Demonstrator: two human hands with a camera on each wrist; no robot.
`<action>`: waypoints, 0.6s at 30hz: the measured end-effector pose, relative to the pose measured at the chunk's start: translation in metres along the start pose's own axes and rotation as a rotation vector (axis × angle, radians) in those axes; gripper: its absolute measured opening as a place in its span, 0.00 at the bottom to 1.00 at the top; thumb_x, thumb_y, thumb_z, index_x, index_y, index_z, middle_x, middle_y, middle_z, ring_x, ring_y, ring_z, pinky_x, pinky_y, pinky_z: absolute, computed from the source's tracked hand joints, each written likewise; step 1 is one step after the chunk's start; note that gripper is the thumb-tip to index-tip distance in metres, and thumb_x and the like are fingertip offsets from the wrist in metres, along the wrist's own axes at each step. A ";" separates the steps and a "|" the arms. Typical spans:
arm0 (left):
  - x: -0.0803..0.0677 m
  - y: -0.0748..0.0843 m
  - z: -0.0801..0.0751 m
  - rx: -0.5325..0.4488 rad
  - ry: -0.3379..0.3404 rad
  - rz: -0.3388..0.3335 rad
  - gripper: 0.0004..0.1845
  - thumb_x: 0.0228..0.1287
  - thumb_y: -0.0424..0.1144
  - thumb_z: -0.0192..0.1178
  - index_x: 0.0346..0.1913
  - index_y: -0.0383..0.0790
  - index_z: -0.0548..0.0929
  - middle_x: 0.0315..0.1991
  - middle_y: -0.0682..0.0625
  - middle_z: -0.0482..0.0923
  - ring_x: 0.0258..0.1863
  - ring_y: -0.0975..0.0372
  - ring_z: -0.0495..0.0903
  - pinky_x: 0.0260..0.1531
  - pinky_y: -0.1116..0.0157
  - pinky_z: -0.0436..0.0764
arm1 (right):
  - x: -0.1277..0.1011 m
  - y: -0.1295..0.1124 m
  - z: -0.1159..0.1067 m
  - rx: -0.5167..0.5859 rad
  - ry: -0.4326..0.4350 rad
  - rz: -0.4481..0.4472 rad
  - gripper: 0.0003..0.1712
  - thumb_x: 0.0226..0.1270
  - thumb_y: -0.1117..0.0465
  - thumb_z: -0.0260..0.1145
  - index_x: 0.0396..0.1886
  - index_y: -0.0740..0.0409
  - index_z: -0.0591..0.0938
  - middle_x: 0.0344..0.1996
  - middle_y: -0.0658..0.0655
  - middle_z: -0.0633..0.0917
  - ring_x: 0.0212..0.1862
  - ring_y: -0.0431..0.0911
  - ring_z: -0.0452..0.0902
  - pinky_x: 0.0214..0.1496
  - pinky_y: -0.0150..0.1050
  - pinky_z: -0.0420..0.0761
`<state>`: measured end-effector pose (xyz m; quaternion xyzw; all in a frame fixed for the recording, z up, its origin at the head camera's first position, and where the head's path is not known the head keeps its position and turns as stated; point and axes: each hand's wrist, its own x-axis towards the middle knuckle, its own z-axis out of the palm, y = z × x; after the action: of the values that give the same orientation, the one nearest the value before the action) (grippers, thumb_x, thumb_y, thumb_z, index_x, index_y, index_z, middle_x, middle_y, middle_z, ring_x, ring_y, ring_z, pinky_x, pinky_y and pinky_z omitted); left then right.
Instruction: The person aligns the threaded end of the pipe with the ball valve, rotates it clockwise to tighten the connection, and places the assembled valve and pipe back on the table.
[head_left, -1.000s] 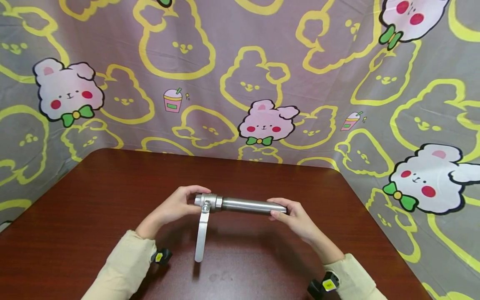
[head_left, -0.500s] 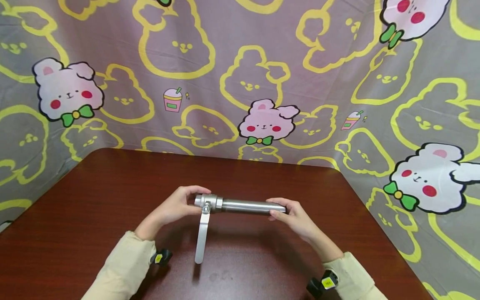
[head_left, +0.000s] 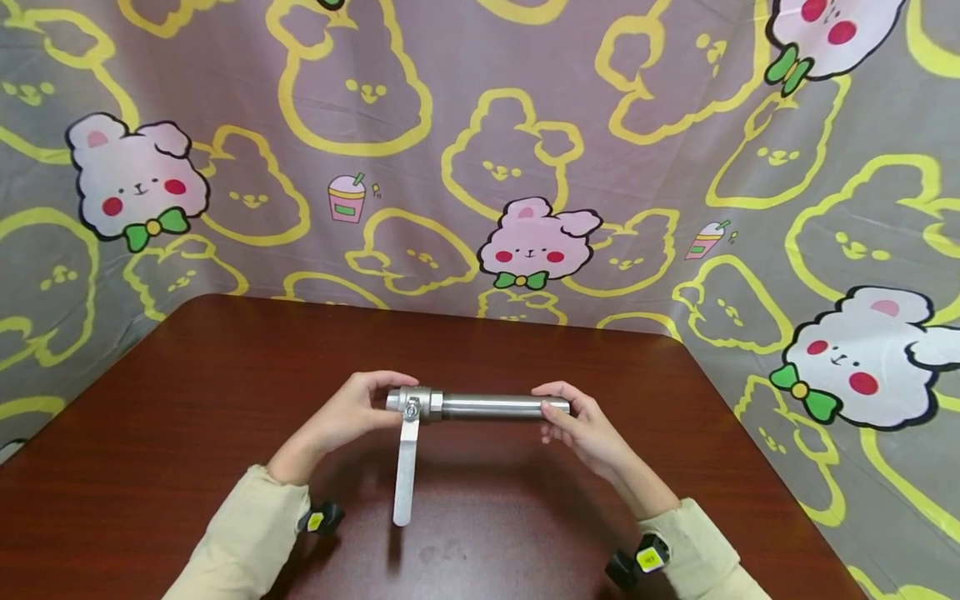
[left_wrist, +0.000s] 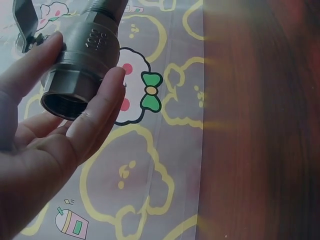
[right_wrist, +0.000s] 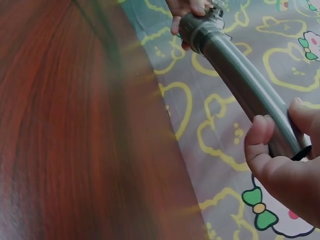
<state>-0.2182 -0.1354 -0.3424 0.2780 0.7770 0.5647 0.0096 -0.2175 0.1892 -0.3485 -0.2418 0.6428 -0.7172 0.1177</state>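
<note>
A person holds a metal valve (head_left: 411, 403) joined to a steel pipe (head_left: 491, 407), level and crosswise above a dark red wooden table (head_left: 187, 400). The left hand (head_left: 352, 412) grips the valve body, thumb and fingers curled round it; the left wrist view shows the valve's open threaded end resting against the fingers (left_wrist: 97, 112). The right hand (head_left: 581, 425) holds the far end of the pipe between curled fingertips and thumb, seen close in the right wrist view. A flat metal handle (head_left: 405, 475) hangs straight down from the valve toward the person. Both sleeves are pale cream. A grey cloth (head_left: 480, 150) printed with pink rabbits and yellow outlines hangs behind the table.
</note>
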 end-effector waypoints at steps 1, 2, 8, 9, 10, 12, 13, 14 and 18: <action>0.000 0.000 0.000 0.002 0.002 -0.004 0.21 0.46 0.23 0.61 0.48 0.24 0.74 0.38 0.41 0.76 0.33 0.59 0.74 0.32 0.67 0.74 | 0.000 0.001 0.001 0.031 -0.007 0.001 0.12 0.66 0.68 0.51 0.45 0.56 0.75 0.32 0.55 0.73 0.27 0.42 0.72 0.31 0.32 0.74; 0.000 0.000 0.000 0.003 0.003 -0.006 0.21 0.46 0.23 0.61 0.48 0.24 0.74 0.38 0.41 0.76 0.33 0.59 0.74 0.31 0.67 0.74 | 0.000 0.002 0.001 0.062 -0.016 0.001 0.12 0.66 0.69 0.51 0.45 0.55 0.76 0.32 0.55 0.74 0.27 0.42 0.72 0.30 0.32 0.74; -0.001 0.003 -0.001 -0.013 0.011 -0.026 0.21 0.45 0.22 0.59 0.48 0.24 0.75 0.38 0.40 0.77 0.33 0.58 0.74 0.31 0.68 0.74 | -0.003 0.006 0.000 0.164 -0.103 -0.017 0.15 0.63 0.74 0.52 0.48 0.60 0.72 0.31 0.53 0.74 0.27 0.42 0.69 0.30 0.31 0.70; 0.000 0.004 -0.001 -0.017 0.013 -0.028 0.21 0.46 0.22 0.59 0.48 0.24 0.75 0.38 0.40 0.77 0.33 0.58 0.74 0.31 0.68 0.74 | -0.004 0.006 0.000 0.163 -0.121 -0.023 0.17 0.62 0.75 0.52 0.49 0.61 0.71 0.31 0.53 0.73 0.28 0.42 0.69 0.31 0.31 0.70; 0.000 0.004 -0.002 -0.020 0.014 -0.028 0.21 0.46 0.22 0.59 0.48 0.24 0.75 0.38 0.40 0.77 0.33 0.58 0.74 0.31 0.68 0.74 | -0.005 0.006 -0.001 0.158 -0.136 -0.025 0.18 0.61 0.76 0.52 0.50 0.61 0.70 0.31 0.53 0.73 0.28 0.43 0.69 0.31 0.31 0.71; 0.000 0.005 -0.002 -0.024 0.017 -0.030 0.21 0.46 0.22 0.59 0.48 0.24 0.75 0.38 0.40 0.77 0.33 0.58 0.74 0.31 0.68 0.74 | -0.005 0.005 -0.003 0.141 -0.165 -0.034 0.20 0.60 0.77 0.52 0.51 0.60 0.68 0.31 0.53 0.73 0.30 0.43 0.69 0.33 0.32 0.71; 0.000 0.005 -0.002 -0.033 0.016 -0.030 0.21 0.46 0.21 0.58 0.48 0.23 0.74 0.38 0.40 0.77 0.32 0.57 0.74 0.30 0.68 0.75 | -0.005 0.005 -0.004 0.133 -0.175 -0.042 0.20 0.60 0.77 0.52 0.52 0.61 0.67 0.31 0.53 0.73 0.30 0.43 0.70 0.33 0.32 0.71; 0.000 0.005 -0.002 -0.040 0.014 -0.033 0.21 0.46 0.21 0.58 0.48 0.23 0.74 0.38 0.40 0.76 0.32 0.57 0.74 0.30 0.67 0.75 | -0.005 0.004 -0.005 0.123 -0.181 -0.047 0.20 0.61 0.77 0.51 0.52 0.61 0.67 0.32 0.53 0.73 0.30 0.43 0.70 0.34 0.32 0.72; 0.000 0.005 -0.002 -0.068 0.004 -0.039 0.21 0.46 0.21 0.57 0.49 0.22 0.74 0.37 0.39 0.76 0.30 0.57 0.74 0.28 0.65 0.77 | -0.004 0.004 -0.006 0.106 -0.184 -0.066 0.18 0.62 0.76 0.50 0.53 0.66 0.65 0.29 0.55 0.75 0.30 0.43 0.72 0.34 0.32 0.73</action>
<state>-0.2167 -0.1358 -0.3369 0.2610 0.7628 0.5909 0.0283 -0.2178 0.1957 -0.3534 -0.3212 0.5820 -0.7286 0.1651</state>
